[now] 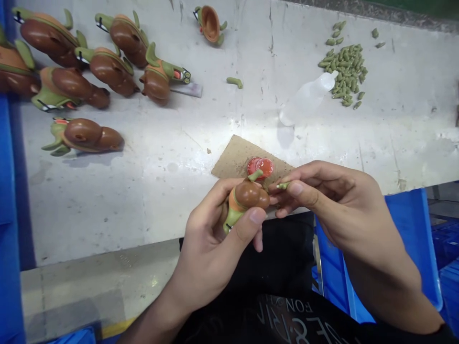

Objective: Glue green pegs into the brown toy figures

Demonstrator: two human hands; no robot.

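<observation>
1. The left hand (215,248) is curled round a brown-and-green toy (247,195), its fingers spread only as wide as the body. The thumb lies along the near side, at five o'clock on the toy; the other fingers bend behind and beneath it, partly hidden.
2. The right hand (344,215) has thumb and forefinger almost together, pinching a small green piece (283,186) at the tips. Its remaining fingers are loosely bent, close to the toy's three o'clock side; whether they touch it, I cannot tell.
3. The held toy is just off the middle of the view, toward five o'clock. Its head points to seven o'clock, and a green limb (256,175) sticks up near twelve.
4. From that toy, a glossy red blob (261,166) lies just beside it toward one o'clock, on a cardboard sheet (229,160).
5. Farther out at one o'clock, a pale bottle (304,100) lies tilted in view, its tip by a pile of green bits (347,69).
6. A loose bent green part (234,82) lies at twelve o'clock on the table (161,191).
7. More toys (111,69) cluster around ten o'clock, well apart from both hands.
</observation>
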